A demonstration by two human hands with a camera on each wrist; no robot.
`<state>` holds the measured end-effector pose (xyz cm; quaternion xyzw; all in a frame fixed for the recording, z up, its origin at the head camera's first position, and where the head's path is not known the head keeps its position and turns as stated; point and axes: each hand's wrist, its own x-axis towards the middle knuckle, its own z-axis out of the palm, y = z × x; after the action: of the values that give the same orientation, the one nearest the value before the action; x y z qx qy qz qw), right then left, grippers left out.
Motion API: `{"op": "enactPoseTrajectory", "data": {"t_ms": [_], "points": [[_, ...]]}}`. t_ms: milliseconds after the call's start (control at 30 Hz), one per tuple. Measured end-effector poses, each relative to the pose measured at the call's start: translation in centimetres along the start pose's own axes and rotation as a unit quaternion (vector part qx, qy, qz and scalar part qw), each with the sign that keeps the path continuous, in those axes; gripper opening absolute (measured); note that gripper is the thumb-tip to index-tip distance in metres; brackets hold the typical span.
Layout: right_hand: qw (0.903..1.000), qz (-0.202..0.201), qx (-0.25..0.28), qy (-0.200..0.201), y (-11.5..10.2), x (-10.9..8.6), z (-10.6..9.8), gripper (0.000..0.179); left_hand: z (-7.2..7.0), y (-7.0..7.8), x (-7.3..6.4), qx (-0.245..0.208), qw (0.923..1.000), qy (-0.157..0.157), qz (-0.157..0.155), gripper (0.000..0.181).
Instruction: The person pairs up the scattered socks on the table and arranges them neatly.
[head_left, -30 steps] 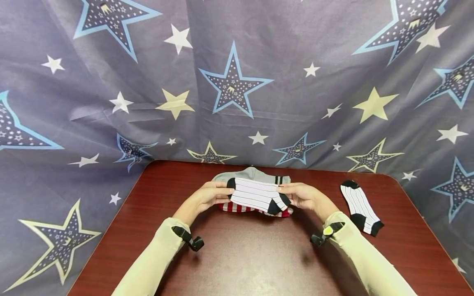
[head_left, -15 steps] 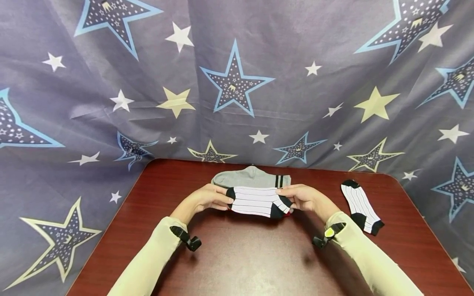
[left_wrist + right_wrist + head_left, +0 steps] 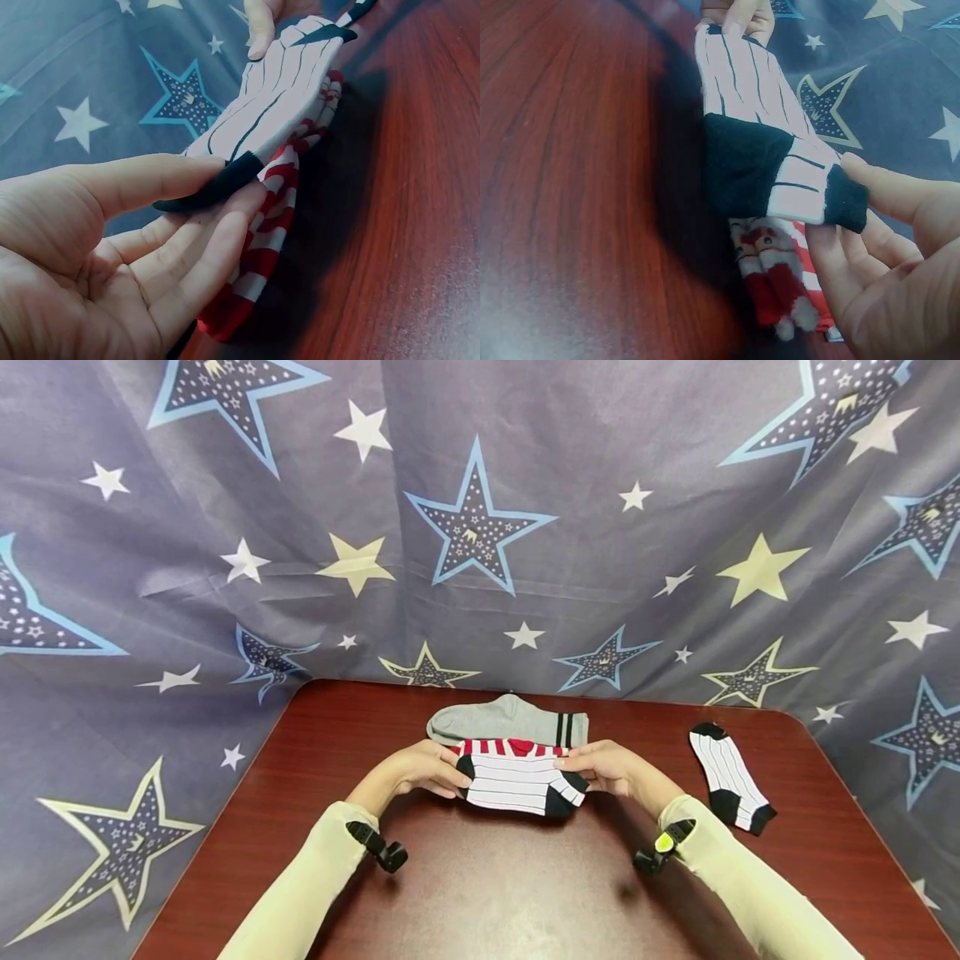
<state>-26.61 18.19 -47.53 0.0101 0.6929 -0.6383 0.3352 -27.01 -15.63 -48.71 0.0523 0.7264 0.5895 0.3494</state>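
Note:
A white ankle sock (image 3: 510,783) with thin black stripes and black toe, heel and cuff is stretched level between both hands. My left hand (image 3: 423,768) pinches its black toe (image 3: 217,184), thumb on top and fingers below. At the other end, my right hand (image 3: 611,766) pinches the black cuff (image 3: 846,199). Below the held sock lies a red-and-white striped sock (image 3: 483,747), partly covered by it in the head view. The right wrist view shows small white fluffy bits (image 3: 804,313) on the striped sock.
Behind these lies a grey sock (image 3: 487,722) with two black bands. A matching white-and-black sock (image 3: 727,772) rests on the right of the reddish-brown table (image 3: 510,893). A star-patterned cloth (image 3: 570,568) hangs along the table's back edge.
Both hands have brought the white sock toward the person, down in the head view. More of the red striped sock's far side and the grey sock now shows.

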Motion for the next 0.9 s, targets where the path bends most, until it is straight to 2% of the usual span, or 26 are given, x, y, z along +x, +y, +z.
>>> {"op": "enactPoseTrajectory", "data": {"t_ms": [333,567,900], "points": [[0.9983,-0.022,-0.053,-0.001,0.6,-0.5,0.4,0.007,0.1,-0.2,-0.3,0.016,0.9997,-0.001,-0.017,0.008],[0.9943,-0.031,-0.101,0.013,0.6,-0.7,0.7,0.027,0.3,0.0,-0.7,0.019,0.9988,0.004,-0.046,0.007],[0.9862,-0.03,-0.153,0.055,0.7,-0.6,1.1,0.025,0.6,-0.2,-0.7,0.06,0.9967,0.015,-0.053,0.011]]}}
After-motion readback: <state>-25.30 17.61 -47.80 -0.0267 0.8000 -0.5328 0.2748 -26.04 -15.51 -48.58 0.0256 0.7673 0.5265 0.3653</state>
